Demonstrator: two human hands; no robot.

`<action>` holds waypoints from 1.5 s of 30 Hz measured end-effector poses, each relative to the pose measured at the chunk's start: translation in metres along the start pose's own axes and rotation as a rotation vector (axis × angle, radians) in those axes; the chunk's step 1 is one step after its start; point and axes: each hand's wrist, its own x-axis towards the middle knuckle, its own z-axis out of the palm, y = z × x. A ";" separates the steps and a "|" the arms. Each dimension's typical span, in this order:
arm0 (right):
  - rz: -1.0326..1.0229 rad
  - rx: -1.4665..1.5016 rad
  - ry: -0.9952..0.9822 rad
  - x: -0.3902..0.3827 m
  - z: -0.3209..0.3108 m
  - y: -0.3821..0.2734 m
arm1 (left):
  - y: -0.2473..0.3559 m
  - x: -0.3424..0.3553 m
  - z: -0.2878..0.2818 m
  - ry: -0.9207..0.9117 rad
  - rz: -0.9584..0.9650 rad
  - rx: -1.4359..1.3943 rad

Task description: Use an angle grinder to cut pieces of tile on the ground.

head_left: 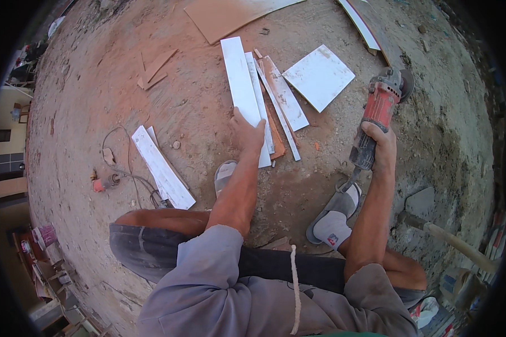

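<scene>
My left hand [247, 130] grips the near part of a long white tile strip [234, 67], thumb across its top face. Under and beside that strip lie a narrower white strip [253, 76] and several more cut tile pieces, some showing a reddish-brown back. Off to the right, my right hand [383, 143] is wrapped round the body of a red and black angle grinder [379, 106]. Its disc [407, 85] is at the far end, above the ground and apart from the tiles. Whether the disc is spinning I cannot tell.
A square white tile [320, 77] lies right of the strips. More white strips [157, 165] rest at the left beside a cable and a red plug-like piece [105, 183]. A large tile [225, 19] lies at the far side. A wooden-handled tool [458, 244] is at the right.
</scene>
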 end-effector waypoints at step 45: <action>0.018 -0.099 -0.014 0.007 0.026 0.017 | 0.053 0.097 0.018 -0.186 -0.085 0.021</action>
